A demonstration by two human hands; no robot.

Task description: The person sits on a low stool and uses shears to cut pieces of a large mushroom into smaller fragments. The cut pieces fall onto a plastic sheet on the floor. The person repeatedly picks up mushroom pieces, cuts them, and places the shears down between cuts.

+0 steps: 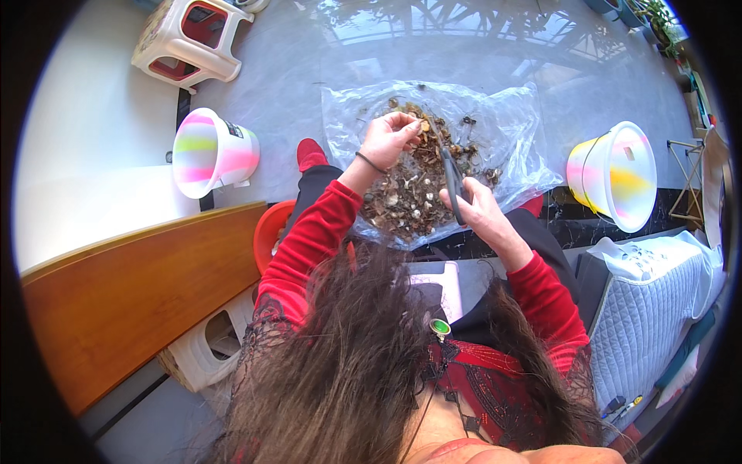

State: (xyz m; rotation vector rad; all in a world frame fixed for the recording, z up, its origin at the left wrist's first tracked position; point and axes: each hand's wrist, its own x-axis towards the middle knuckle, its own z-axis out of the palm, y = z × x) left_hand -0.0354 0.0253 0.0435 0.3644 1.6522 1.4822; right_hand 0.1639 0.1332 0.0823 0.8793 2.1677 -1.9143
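Observation:
A heap of dry brown plant pieces (400,203), with some pale bits among them, lies on a clear plastic sheet (510,133) spread over the floor. Above the heap, my left hand (394,139) has its fingertips pinched together on a small pale piece (425,126). My right hand (478,211) grips the dark handles of a pair of scissors (452,177). The blades point up and left, close to my left fingertips. Whether the blades are apart I cannot tell.
A multicoloured plastic bucket (197,153) lies tipped at the left, another bucket (632,177) at the right. An orange-red basin (264,232) is beside my left leg, near a wooden panel (151,290). A plastic stool (191,43) lies on its side at the upper left. A quilted seat (649,307) stands right.

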